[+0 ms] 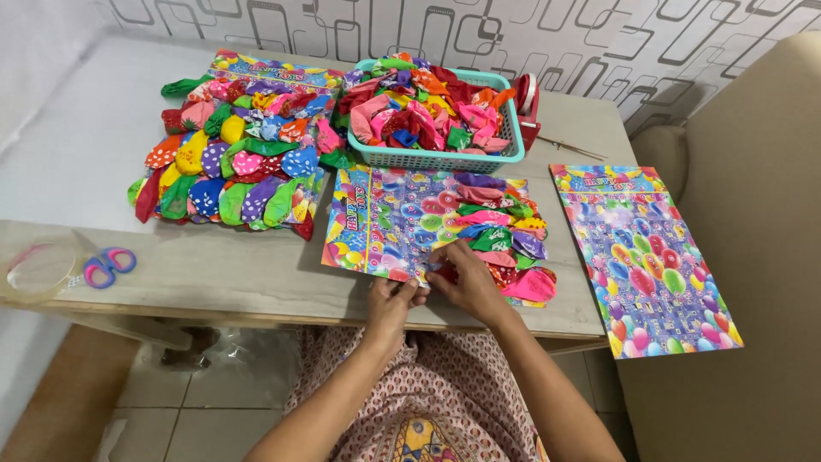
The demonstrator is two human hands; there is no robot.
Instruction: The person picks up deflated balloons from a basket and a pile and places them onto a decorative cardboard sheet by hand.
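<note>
Looking down, we see our two hands meeting at the near edge of a printed balloon card (389, 224) that lies flat on the bench (214, 278). The left hand (392, 301) pinches the card's lower edge, fingers closed narrowly on it. The right hand (466, 278) rests just beside it, fingertips pressed together on the card near a row of flat balloons (505, 235) fixed across its right half; what sits between those fingertips is too small for us to tell. A pink balloon (530, 285) lies just right of the right hand.

Beyond the card, touching its far edge, stands a teal basket (436, 158) heaped with loose balloons. To its left lies a filled balloon card (235, 162), fully covered. A bare printed card (646, 257) lies well to the right, overhanging the bench edge. Purple-handled scissors (109, 264) and a tape roll (38, 269) sit at the far left, well apart from our hands.
</note>
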